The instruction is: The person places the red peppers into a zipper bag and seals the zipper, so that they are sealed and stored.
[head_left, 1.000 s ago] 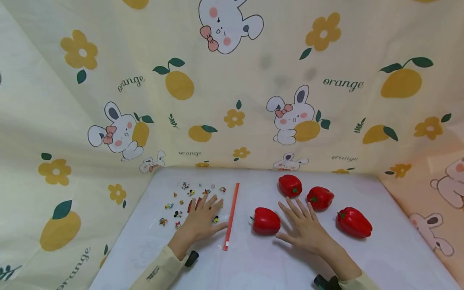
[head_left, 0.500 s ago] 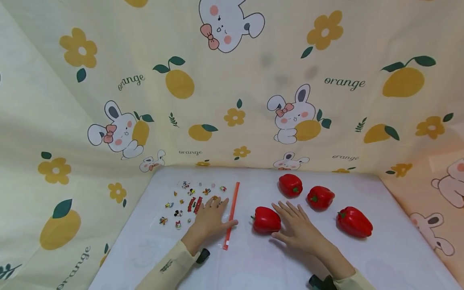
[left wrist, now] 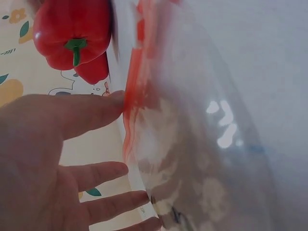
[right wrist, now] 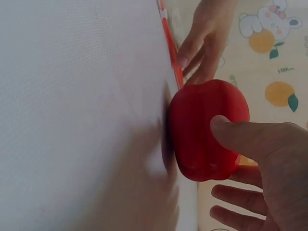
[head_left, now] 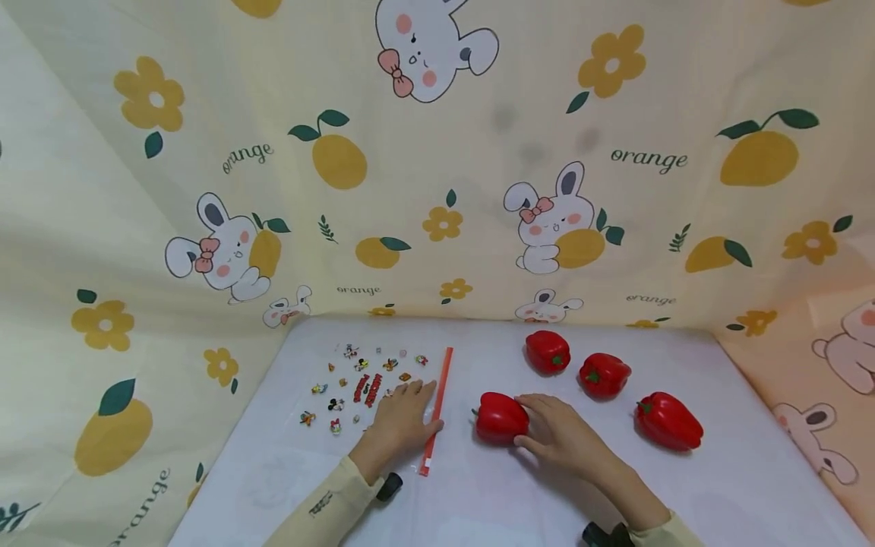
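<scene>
A clear zip bag [left wrist: 231, 144] with small printed cartoon figures and an orange zip strip [head_left: 443, 380] lies flat on the left of the table. My left hand [head_left: 402, 418] rests at the bag's right side, its thumb touching the strip and its other fingers extended over the bag. My right hand [head_left: 563, 441] holds the right end of a red bell pepper [head_left: 501, 418] between thumb and fingers. In the right wrist view the thumb lies across the pepper [right wrist: 204, 132], which hides part of the fingers. The pepper sits on its side on the table, stem to the left.
Three more red bell peppers lie beyond my right hand: one at the back [head_left: 547, 352], one beside it [head_left: 604, 375] and one at the right [head_left: 668, 422]. A patterned cloth [head_left: 410, 167] hangs behind the white table [head_left: 492, 501].
My right hand has moved slightly left and its fingers have closed in on the pepper. My left hand has shifted right and nearer, onto the orange strip, uncovering more of the print.
</scene>
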{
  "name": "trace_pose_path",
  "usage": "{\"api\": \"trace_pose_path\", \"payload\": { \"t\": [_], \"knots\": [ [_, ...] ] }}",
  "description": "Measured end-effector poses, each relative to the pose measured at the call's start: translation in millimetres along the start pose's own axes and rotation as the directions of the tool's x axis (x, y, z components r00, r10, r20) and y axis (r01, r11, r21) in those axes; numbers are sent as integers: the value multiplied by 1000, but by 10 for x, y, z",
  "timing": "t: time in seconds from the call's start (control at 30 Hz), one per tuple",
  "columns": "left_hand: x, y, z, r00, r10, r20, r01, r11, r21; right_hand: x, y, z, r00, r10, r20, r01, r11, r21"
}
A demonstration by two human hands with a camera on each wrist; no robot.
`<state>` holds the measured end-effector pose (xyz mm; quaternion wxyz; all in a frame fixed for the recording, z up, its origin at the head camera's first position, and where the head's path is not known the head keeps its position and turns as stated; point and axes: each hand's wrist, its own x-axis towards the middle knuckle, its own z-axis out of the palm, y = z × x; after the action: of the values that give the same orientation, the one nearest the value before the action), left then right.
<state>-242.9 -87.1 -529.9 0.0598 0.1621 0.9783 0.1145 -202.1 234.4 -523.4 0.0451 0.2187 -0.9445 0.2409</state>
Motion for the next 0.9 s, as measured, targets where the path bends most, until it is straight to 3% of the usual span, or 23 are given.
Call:
{"api": "trace_pose_path", "payload": {
  "t": [0.37, 0.7, 0.9],
  "knots": [
    [8, -24, -35, 999, 21, -28, -21, 1000, -5, 6, -14, 33, 996, 70, 50, -78, 982, 173],
    [23, -27, -62, 996, 10, -85, -4, 998, 63, 15, -69, 101, 997, 56, 51, -67, 963, 260],
    [-9, -55, -107, 983, 43, -178, -51, 998, -37, 44, -97, 131, 999, 43, 26, -48, 952, 303]
  ]
}}
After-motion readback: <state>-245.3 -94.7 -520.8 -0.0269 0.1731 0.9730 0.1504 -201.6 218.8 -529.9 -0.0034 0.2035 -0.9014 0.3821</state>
